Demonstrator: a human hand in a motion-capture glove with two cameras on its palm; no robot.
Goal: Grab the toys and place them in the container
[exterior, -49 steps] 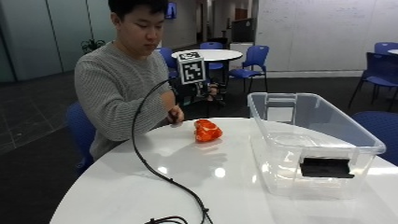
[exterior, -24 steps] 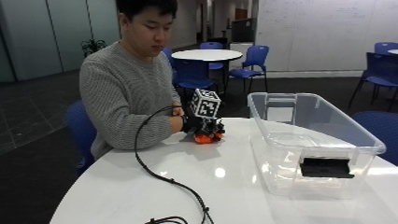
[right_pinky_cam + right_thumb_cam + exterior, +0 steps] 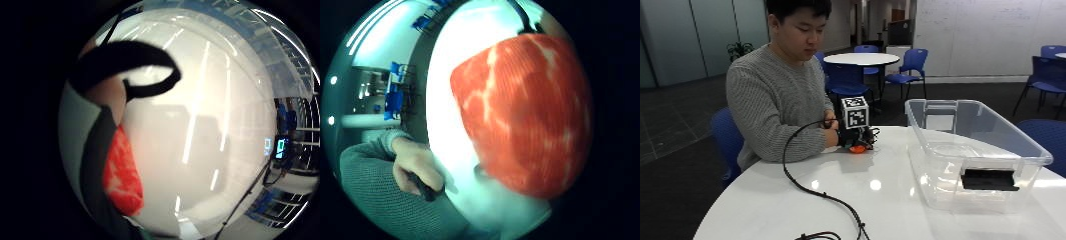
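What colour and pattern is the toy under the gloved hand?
The toy is orange-red with pale marbled streaks and fine ribbing; it shows best in the thumb side palm view.

A red toy (image 3: 525, 115) with pale streaks fills much of the view, close to the palm, above the white worktop (image 3: 450, 125). Beside it, a bare hand (image 3: 415, 167) in a grey sleeve (image 3: 370, 200) rests at the worktop's edge.

No readable text — (none anywhere)

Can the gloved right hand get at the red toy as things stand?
Probably yes. The gloved right hand is already down over the red toy on the white table, and nothing shows between them; whether its fingers have closed cannot be seen.
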